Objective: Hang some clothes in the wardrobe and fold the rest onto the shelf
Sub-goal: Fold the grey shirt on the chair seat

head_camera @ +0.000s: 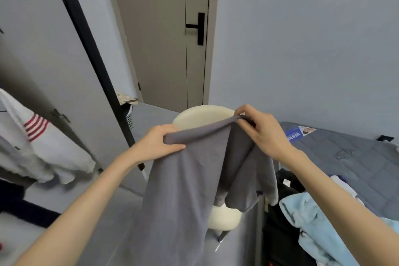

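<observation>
Grey garment [190,179] hangs limp, pinched by both hands' fingers [172,147].

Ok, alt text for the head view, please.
Both hands, left and right, hold up a grey garment by its top edge in front of a cream chair. More clothes lie on the bed at right.

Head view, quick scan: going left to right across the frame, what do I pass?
White garment with red stripes → black wardrobe door edge → left hand → grey garment held up between both hands → right hand → light blue garment on the grey mattress.
</observation>
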The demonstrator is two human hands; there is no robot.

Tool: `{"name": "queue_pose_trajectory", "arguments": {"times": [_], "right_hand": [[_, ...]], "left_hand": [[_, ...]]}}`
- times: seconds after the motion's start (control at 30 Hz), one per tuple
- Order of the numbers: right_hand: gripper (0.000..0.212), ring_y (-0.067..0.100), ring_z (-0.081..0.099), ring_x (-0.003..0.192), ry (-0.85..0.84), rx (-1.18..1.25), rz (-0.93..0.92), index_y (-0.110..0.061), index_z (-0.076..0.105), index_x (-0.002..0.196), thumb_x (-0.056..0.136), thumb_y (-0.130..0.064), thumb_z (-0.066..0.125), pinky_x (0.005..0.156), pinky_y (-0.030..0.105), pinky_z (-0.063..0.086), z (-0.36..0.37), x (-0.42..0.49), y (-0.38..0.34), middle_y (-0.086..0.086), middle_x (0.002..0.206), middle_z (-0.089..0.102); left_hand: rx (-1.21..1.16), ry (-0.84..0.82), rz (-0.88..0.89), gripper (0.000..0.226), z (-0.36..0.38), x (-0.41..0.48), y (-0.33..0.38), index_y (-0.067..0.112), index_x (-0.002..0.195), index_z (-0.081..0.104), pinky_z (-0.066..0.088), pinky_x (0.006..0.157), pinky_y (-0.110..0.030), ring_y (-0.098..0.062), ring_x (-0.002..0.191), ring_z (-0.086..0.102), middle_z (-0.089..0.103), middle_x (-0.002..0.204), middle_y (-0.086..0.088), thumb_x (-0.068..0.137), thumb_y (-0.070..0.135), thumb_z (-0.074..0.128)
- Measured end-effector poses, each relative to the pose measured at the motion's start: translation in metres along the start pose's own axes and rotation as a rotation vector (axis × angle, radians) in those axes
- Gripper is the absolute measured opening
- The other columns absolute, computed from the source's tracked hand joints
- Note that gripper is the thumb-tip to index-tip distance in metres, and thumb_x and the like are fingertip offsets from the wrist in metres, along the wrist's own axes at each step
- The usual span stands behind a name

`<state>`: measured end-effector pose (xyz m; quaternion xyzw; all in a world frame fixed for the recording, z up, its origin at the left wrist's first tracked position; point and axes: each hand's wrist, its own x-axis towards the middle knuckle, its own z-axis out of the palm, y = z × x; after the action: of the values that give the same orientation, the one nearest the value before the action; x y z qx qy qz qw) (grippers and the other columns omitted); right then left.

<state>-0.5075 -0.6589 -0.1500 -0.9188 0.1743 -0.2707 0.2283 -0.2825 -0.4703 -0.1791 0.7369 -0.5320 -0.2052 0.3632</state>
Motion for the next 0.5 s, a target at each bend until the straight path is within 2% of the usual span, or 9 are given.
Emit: {"name": "queue_pose_trajectory", "arguments": {"times": [0.07, 0.13, 0.23, 0.27, 0.33, 0.43, 0.5], "right_hand": [[0.003, -0.001, 0.053, 0.067, -0.017, -0.002, 0.007, -0.036, 0.052, 0.093, 0.095, -0.036, 0.055, 0.057, 0.023, 0.039, 0.005, 0.006, 0.003, -0.025, 0.069, 0.058], [0.016, 0.002, 0.051, 0.065, -0.106, -0.009, 0.029, -0.039, 0.051, 0.082, 0.087, -0.051, 0.061, 0.056, 0.020, 0.038, 0.008, 0.013, 0.013, -0.017, 0.066, 0.057], [0.046, 0.009, 0.040, 0.057, -0.374, -0.043, 0.067, -0.029, 0.046, 0.067, 0.068, -0.070, 0.067, 0.051, 0.023, 0.028, 0.014, 0.025, 0.035, -0.008, 0.057, 0.045], [0.052, 0.010, 0.037, 0.056, -0.469, -0.105, 0.074, -0.026, 0.041, 0.063, 0.066, -0.069, 0.071, 0.049, 0.024, 0.024, 0.018, 0.030, 0.043, -0.008, 0.055, 0.039], [0.052, 0.010, 0.038, 0.059, -0.593, -0.312, 0.067, -0.025, 0.036, 0.063, 0.070, -0.054, 0.078, 0.047, 0.024, 0.021, 0.027, 0.040, 0.060, -0.010, 0.056, 0.037], [0.029, 0.023, 0.048, 0.078, -0.585, -0.471, 0.084, -0.019, 0.046, 0.077, 0.081, -0.031, 0.072, 0.054, 0.032, 0.028, 0.045, 0.061, 0.085, -0.005, 0.071, 0.051], [0.023, 0.026, 0.054, 0.087, -0.537, -0.497, 0.083, -0.017, 0.046, 0.082, 0.086, -0.027, 0.067, 0.060, 0.032, 0.031, 0.054, 0.080, 0.096, 0.002, 0.086, 0.059]], "left_hand": [[-0.004, 0.015, -0.003, 0.029, -0.007, -0.002, -0.007, 0.044, 0.069, 0.066, 0.036, 0.059, -0.012, 0.009, 0.063, 0.054, 0.063, 0.065, 0.023, 0.084, 0.021, 0.075], [0.061, 0.050, -0.022, 0.036, -0.012, 0.000, -0.017, 0.048, 0.060, 0.057, 0.032, 0.053, -0.016, 0.002, 0.054, 0.048, 0.053, 0.054, 0.023, 0.086, 0.028, 0.072], [0.384, 0.095, -0.048, 0.033, -0.022, 0.011, -0.032, 0.040, 0.064, 0.041, 0.031, 0.052, -0.031, -0.012, 0.061, 0.049, 0.049, 0.055, 0.014, 0.086, 0.047, 0.064], [0.497, 0.104, -0.050, 0.032, -0.024, 0.015, -0.037, 0.039, 0.069, 0.037, 0.030, 0.051, -0.031, -0.016, 0.065, 0.052, 0.049, 0.058, 0.013, 0.086, 0.050, 0.061], [0.612, 0.093, -0.042, 0.027, -0.029, 0.028, -0.049, 0.038, 0.080, 0.035, 0.030, 0.054, -0.032, -0.020, 0.074, 0.055, 0.052, 0.067, 0.013, 0.088, 0.048, 0.059], [0.657, 0.090, -0.079, 0.011, -0.030, 0.048, -0.068, 0.034, 0.096, 0.050, 0.035, 0.062, -0.033, -0.020, 0.093, 0.059, 0.064, 0.092, 0.011, 0.091, 0.028, 0.058], [0.679, 0.128, -0.154, 0.020, -0.030, 0.065, -0.076, 0.030, 0.103, 0.057, 0.039, 0.067, -0.033, -0.020, 0.102, 0.058, 0.065, 0.106, 0.010, 0.091, 0.015, 0.054]]}}
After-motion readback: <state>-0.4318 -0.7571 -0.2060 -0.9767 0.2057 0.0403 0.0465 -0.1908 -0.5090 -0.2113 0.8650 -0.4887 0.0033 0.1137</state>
